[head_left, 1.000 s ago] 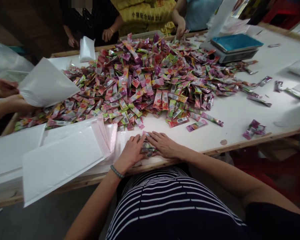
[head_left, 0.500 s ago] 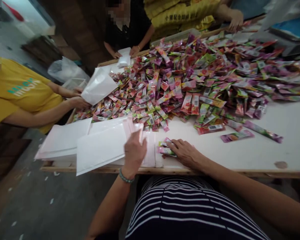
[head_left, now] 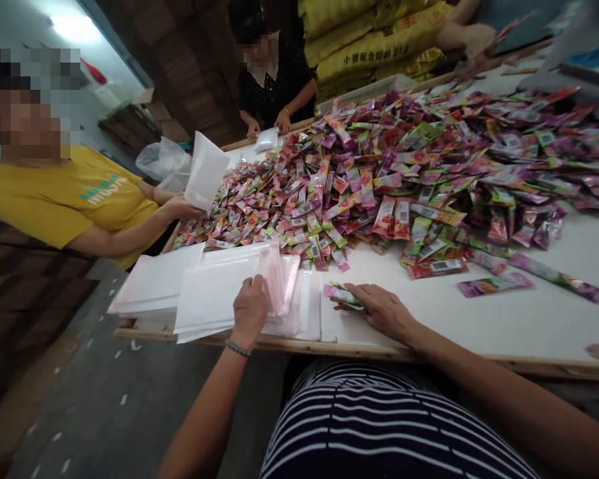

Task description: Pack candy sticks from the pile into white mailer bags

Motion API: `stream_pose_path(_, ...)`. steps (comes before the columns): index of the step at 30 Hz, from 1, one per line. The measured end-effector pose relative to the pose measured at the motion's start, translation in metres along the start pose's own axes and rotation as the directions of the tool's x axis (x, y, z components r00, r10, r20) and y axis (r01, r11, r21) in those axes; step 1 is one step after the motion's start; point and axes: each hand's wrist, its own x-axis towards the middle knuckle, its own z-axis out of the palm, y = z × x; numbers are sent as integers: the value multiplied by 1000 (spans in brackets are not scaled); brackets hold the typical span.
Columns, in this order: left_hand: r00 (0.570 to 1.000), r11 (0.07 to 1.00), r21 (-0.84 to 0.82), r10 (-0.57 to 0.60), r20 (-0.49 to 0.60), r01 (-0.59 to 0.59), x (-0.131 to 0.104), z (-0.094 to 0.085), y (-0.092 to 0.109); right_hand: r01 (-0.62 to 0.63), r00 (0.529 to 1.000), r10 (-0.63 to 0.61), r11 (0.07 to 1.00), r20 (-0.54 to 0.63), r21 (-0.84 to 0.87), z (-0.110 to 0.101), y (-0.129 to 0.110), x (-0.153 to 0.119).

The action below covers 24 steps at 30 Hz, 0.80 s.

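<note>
My left hand (head_left: 251,311) is on the right end of a stack of white padded envelopes (head_left: 207,296), fingers curled in a pinch at the top envelope's edge. The fingertips are partly hidden. To the right, my right hand (head_left: 387,313) rests on the tabletop, closed around a small bunch of sachets (head_left: 343,296) in purple, green and white wrapping. Beyond both hands spreads a large heap of colourful sachets (head_left: 329,176). A few loose sachets (head_left: 496,285) lie on the white table (head_left: 444,319) at its right edge.
A person in a yellow shirt (head_left: 104,206) at the left holds a white envelope (head_left: 207,171). Across the table, a person in black (head_left: 279,86) handles a small white packet (head_left: 266,140). Another person's hand (head_left: 479,41) is at the far right. Yellow sacks (head_left: 379,40) are stacked behind.
My left hand has moved left and down, its fingers curling onto the envelopes. The right hand stays on its sachets. The yellow-shirted person's envelope is tilted more upright. The view has shifted slightly.
</note>
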Motion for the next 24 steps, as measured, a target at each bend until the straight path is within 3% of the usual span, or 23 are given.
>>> stream_pose_path(3, 999, 998, -51, -22, -26, 21, -7, 2, -8, -89, 995, 95, 978, -24, 188, -7, 3, 4)
stream_pose_path(6, 997, 990, -122, 70, -28, -73, -14, -2, 5, -159, 982, 189, 866, -15, 473, -26, -6, 9)
stream_pose_path(10, 946, 917, -233, 319, -63, -325, -18, 4, 59, -125, 971, 236, 666, -48, 736, -62, -31, 18)
stream_pose_path(13, 901, 839, -349, 432, -38, -417, -15, 21, 104, -63, 957, 259, 624, -129, 779, -73, -36, 22)
stream_pose_path(15, 880, 795, -414, 473, -33, -443, -12, 33, 128, -86, 950, 288, 614, -122, 785, -71, -27, 19)
stream_pose_path(17, 868, 742, -491, 493, -60, -456, -8, 42, 145, -130, 940, 321, 643, -112, 755, -64, -12, 12)
stream_pose_path(19, 875, 681, -589, 474, -99, -436, -5, 48, 158, -174, 932, 336, 742, -134, 648, -56, 5, 3)
stream_pose_path(21, 897, 636, -656, 415, -151, -405, -3, 51, 167, -218, 944, 303, 873, -134, 436, -49, 18, -5)
stream_pose_path(24, 904, 593, -688, 346, -250, -417, -2, 51, 173, -194, 981, 194, 981, -3, 7, -47, 26, -12)
